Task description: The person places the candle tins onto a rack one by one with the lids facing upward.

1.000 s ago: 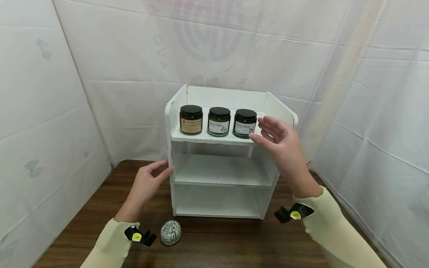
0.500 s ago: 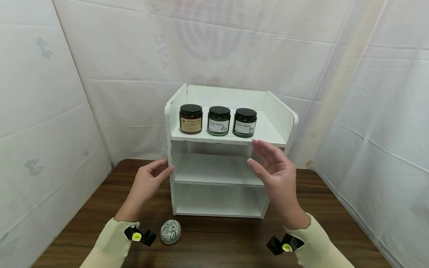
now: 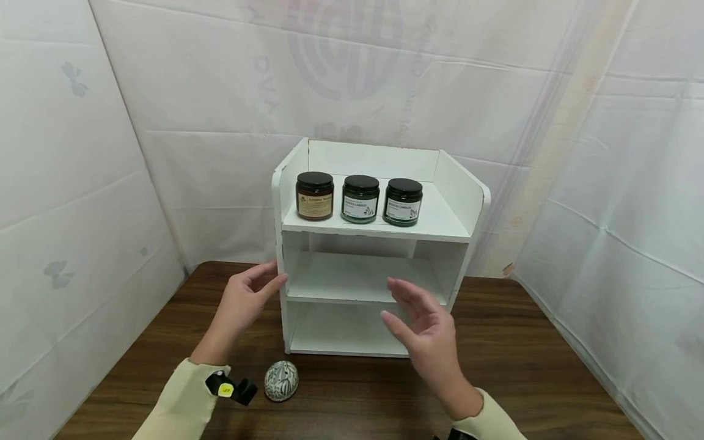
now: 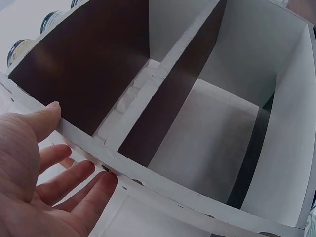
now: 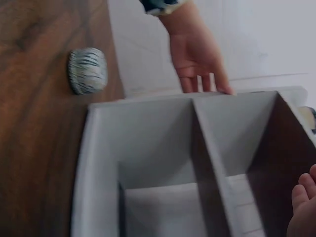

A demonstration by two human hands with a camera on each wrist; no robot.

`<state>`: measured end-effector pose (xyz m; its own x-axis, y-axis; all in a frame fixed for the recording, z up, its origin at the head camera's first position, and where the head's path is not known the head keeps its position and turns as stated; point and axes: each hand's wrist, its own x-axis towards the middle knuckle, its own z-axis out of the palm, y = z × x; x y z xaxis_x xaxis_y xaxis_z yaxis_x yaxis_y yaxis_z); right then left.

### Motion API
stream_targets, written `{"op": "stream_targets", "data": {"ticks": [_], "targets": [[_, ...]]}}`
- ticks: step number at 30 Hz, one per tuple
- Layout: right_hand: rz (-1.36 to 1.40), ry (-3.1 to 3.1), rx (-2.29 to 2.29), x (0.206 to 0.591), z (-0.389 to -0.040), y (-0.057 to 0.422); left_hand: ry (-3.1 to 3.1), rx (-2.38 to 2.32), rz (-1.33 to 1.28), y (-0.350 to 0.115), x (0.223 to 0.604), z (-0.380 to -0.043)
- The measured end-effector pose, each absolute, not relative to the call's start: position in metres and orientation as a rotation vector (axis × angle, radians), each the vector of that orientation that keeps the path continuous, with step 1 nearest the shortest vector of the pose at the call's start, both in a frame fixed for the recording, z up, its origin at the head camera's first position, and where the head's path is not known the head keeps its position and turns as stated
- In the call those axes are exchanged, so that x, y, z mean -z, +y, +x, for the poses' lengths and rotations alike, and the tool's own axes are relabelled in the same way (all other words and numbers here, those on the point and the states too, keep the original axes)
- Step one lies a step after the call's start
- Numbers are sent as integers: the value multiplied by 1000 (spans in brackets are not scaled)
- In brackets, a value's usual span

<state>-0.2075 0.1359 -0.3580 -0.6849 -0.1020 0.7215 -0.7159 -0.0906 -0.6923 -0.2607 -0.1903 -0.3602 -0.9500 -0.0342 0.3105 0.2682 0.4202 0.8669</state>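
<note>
A white three-level shelf [image 3: 379, 231] stands on the table. On its top board three lidded candle jars form a row: an amber jar [image 3: 315, 198] at the left, a green jar [image 3: 360, 200] in the middle and another green jar [image 3: 403, 203] at the right. My left hand [image 3: 242, 302] holds the edge of the shelf's left side panel, its thumb at the front edge and its fingers along the outer face, as the left wrist view also shows. My right hand [image 3: 426, 333] hovers in front of the lower levels, fingers loosely bent, holding nothing.
A rounded grey-and-white patterned object [image 3: 281, 381] lies on the dark wooden table [image 3: 352, 403], in front of the shelf's left corner. White cloth walls [image 3: 209, 183] enclose the table at the back and both sides.
My right hand has come down and leftward from beside the right-hand green jar to the front of the lower levels. The left hand, shelf and jars have stayed put.
</note>
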Motion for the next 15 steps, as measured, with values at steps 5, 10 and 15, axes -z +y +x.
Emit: {"op": "stream_targets", "data": {"ticks": [5, 10, 15], "targets": [[910, -1778, -1842, 379, -206, 126, -2408, 1519, -193, -191, 360, -261], [850, -1888, -1898, 400, -203, 117, -2401, 1511, -191, -191, 361, -262], [799, -1970, -1934, 420, -203, 107, -2392, 1522, -198, -191, 363, -262]]}}
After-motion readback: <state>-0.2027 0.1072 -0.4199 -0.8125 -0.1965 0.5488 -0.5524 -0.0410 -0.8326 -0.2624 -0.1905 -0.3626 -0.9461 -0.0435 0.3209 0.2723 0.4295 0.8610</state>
